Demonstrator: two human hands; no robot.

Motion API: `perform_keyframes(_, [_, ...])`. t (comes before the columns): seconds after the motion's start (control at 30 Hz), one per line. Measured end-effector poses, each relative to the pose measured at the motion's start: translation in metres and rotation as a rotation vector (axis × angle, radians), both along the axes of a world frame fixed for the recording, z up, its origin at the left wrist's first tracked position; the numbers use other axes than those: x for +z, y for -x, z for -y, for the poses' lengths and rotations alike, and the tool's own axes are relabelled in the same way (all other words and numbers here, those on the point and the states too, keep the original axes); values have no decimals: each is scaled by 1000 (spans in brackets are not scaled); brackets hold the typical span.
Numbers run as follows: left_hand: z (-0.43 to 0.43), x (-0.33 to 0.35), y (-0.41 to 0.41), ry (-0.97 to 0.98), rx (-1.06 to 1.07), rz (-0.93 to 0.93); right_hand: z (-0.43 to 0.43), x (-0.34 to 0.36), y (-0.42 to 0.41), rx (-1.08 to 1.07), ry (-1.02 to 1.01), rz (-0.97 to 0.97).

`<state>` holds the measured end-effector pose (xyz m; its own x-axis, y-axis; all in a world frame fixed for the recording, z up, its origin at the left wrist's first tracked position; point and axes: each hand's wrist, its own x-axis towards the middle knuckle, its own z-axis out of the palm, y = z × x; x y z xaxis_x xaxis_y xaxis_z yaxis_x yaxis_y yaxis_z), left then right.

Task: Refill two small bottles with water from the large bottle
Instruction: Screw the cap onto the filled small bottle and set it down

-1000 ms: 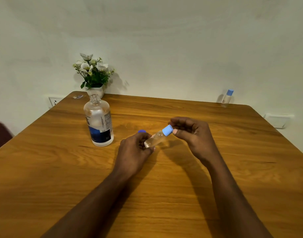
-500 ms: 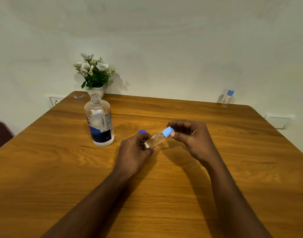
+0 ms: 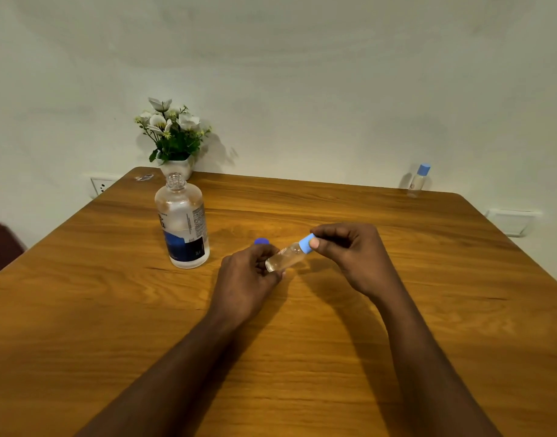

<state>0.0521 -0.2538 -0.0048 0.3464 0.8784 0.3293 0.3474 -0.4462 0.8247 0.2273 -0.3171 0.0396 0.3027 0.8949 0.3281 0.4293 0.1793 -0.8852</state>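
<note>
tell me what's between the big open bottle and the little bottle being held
In the head view, a dark blue cap lies on the table between the large bottle and the held small bottle, partly hidden behind the left hand.

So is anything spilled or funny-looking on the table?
No spill shows. The large bottle stands open, a dark blue cap lying loose behind the left hand. The held small bottle is tilted while the right hand pinches its light blue cap. The second small bottle stands far off at the back right.
</note>
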Motion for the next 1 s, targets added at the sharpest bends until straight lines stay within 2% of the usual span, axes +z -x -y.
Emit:
perform_keyframes(0.13, [0, 0, 0, 4, -1, 1, -1, -1, 1, -90, -3, 66])
perform_keyframes(0.23, [1, 1, 0, 10, -2, 6, 1, 1, -2, -14, -1, -1])
perform_keyframes(0.33, [1, 1, 0, 13, 0, -13, 2, 1, -2, 58, 41, 9])
perform_keyframes(0.57, [0, 0, 1, -7, -2, -22, -1, -2, 0, -99, 48, 96])
perform_keyframes(0.77, [-2, -2, 1, 1, -6, 2, 0, -2, 0, 36, 91, 67])
perform_keyframes(1.0, [-1, 1, 2, -56, -15, -64, 2, 0, 4, -15, 39, 161])
